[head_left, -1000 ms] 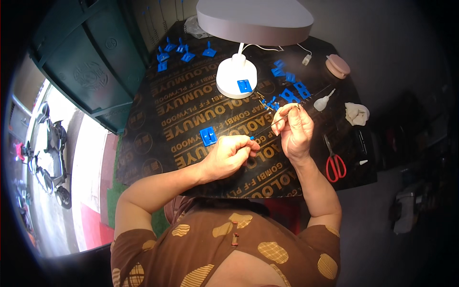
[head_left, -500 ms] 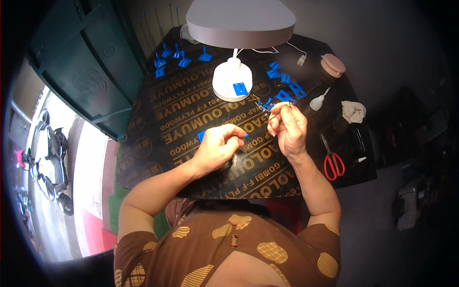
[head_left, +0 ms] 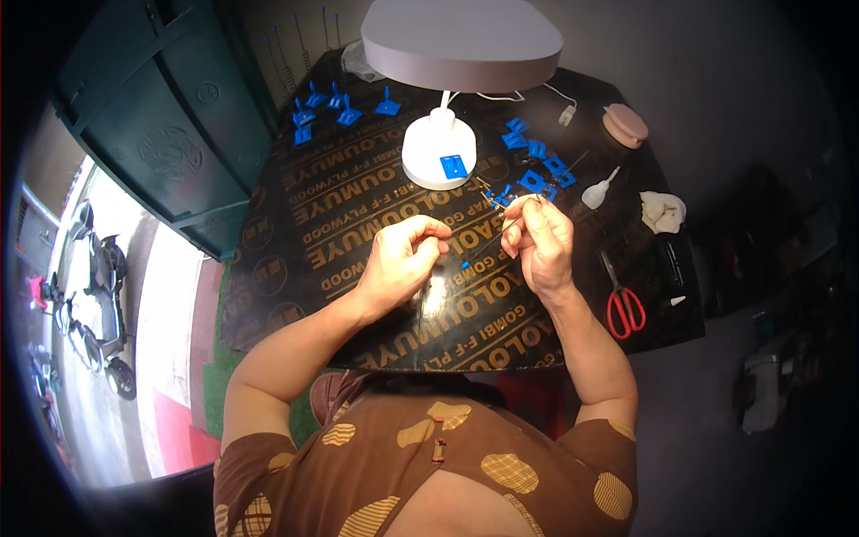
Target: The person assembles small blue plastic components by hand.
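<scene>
My right hand (head_left: 544,243) is pinched on a thin dark wire (head_left: 495,240), its thumb and forefinger together. That wire slants down to the left and seems to end at a small blue tip (head_left: 465,265) above the tabletop. To its left, my left hand (head_left: 400,261) is closed, thumb against curled fingers; what it holds, if anything, is hidden. Just beyond my right fingertips lie small blue clips (head_left: 501,197) and thin brass-coloured pins (head_left: 486,191). A flat blue plate (head_left: 454,166) rests on the white lamp base (head_left: 428,181).
Overhead hangs the lamp's head (head_left: 461,45). Blue stands (head_left: 349,113) sit at the back left, blue plates (head_left: 531,182) at the right. Red-handled scissors (head_left: 625,309), a white-nozzled bottle (head_left: 598,192), crumpled tissue (head_left: 662,212) and a pink case (head_left: 625,125) line the right side.
My left hand has risen slightly and moved off the blue tip, which now shows on its own. The blue piece behind that hand has gone from sight. My right hand has barely moved.
</scene>
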Demonstrator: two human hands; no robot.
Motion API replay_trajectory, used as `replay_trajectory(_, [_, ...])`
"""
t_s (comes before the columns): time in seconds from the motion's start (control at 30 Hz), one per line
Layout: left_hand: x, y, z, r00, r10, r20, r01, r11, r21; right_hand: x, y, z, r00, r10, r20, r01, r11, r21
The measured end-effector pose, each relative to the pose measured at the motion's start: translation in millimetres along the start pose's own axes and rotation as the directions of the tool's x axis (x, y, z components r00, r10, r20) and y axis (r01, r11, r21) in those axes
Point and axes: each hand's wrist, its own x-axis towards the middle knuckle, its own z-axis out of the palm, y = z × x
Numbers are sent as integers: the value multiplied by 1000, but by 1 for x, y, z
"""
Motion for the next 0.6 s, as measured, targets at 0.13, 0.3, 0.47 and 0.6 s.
replay_trajectory(0.13, [5,-6,-7,995,80,-63,-81,997,-11,3,-5,2,1000,-10,-21,11,1000,25])
replay_trajectory(0.3, [13,-8,-13,994,62,-87,-63,998,-6,8,-9,-3,1000,-11,-3,11,997,-83])
replay_trajectory(0.47, [20,-7,-19,999,41,1,-40,969,242,17,-23,-21,992,-54,-116,37,988,-149])
replay_trajectory(0.6, [31,9,-16,995,-19,100,-25,906,423,24,-27,-34,969,-120,-217,89,985,-145])
